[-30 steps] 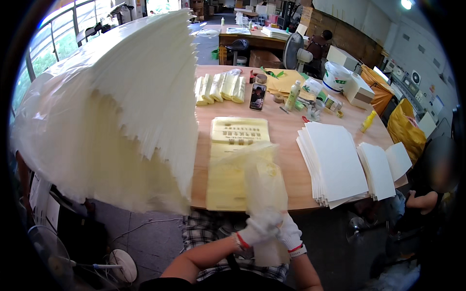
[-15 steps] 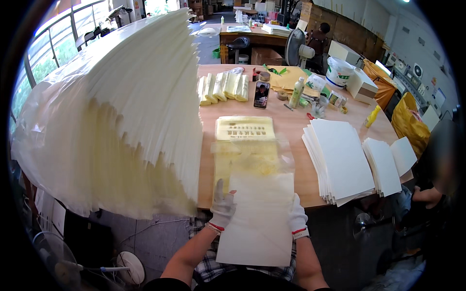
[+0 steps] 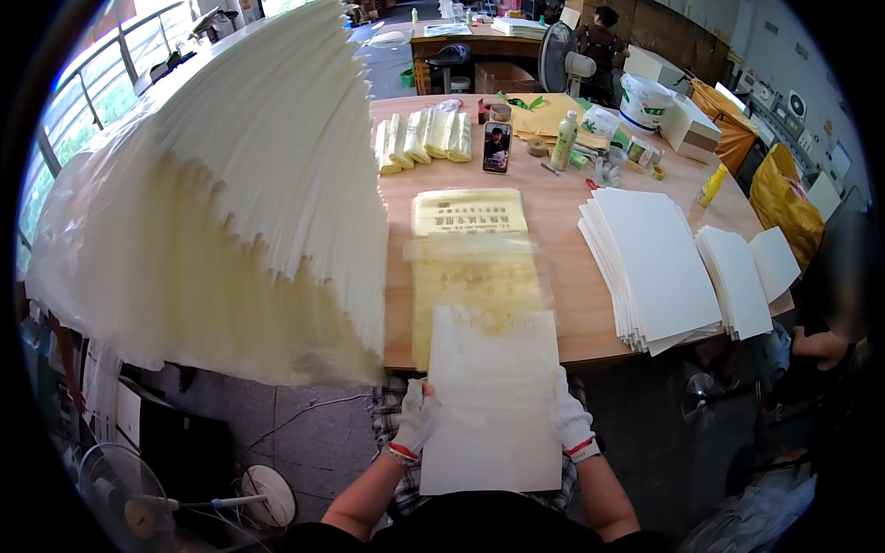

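Both hands wear white gloves with red cuffs and hold a large white sheet (image 3: 493, 415) by its two sides, over my lap and the table's near edge. My left hand (image 3: 414, 415) is closed on its left edge; a bare fingertip shows. My right hand (image 3: 572, 413) grips the right edge, its fingers partly hidden. The sheet's far end overlaps a clear plastic film (image 3: 544, 276); whether it lies inside or on top, I cannot tell. Beneath is a flat stack of yellowish printed plastic bags (image 3: 468, 214).
A tall, leaning pile of translucent plastic bags (image 3: 267, 184) fills the left side. White board stacks (image 3: 650, 267) lie at right. Farther back are folded yellow bundles (image 3: 424, 136), a phone (image 3: 497, 147), a bottle (image 3: 564, 140) and a white bucket (image 3: 643, 101). A person (image 3: 820, 350) sits at far right.
The white sheet has straightened and its far edge is sharper. My left hand has gone from an extended finger to a closed grip on the edge. The view has shifted slightly.
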Available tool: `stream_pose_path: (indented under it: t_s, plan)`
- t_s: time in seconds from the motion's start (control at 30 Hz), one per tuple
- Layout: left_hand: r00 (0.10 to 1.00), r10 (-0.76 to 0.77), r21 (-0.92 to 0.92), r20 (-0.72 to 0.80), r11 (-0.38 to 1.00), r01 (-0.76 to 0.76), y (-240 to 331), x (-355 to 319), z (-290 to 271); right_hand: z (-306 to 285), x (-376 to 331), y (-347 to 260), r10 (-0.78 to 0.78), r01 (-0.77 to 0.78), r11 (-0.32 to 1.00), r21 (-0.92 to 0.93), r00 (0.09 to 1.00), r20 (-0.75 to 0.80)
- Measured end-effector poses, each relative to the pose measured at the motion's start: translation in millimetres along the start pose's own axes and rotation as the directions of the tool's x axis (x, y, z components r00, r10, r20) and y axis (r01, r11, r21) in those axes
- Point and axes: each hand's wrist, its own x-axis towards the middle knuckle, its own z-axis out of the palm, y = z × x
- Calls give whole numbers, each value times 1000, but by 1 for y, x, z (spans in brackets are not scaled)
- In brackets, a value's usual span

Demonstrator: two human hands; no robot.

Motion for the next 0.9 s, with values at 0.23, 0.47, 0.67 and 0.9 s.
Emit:
stream_pose_path:
  t_s: [0.23,0.47,0.67,0.9]
  plan:
    - [974,-216,-427,-74,889,165,0,-28,-4,4,-18,-3,-30,30,999,-16,998,55]
    - [933,-355,-137,56,923,359,-3,-26,-7,16,-23,4,-97,81,987,-136,989,-110]
    - [995,-7,-82,-97,997,-1,12,-41,-11,0,-33,-6,-101,104,995,11,984,-144]
    - [973,-231,0,11,973,231,-22,-34,-3,17,-27,12,12,-17,985,-170,999,-36]
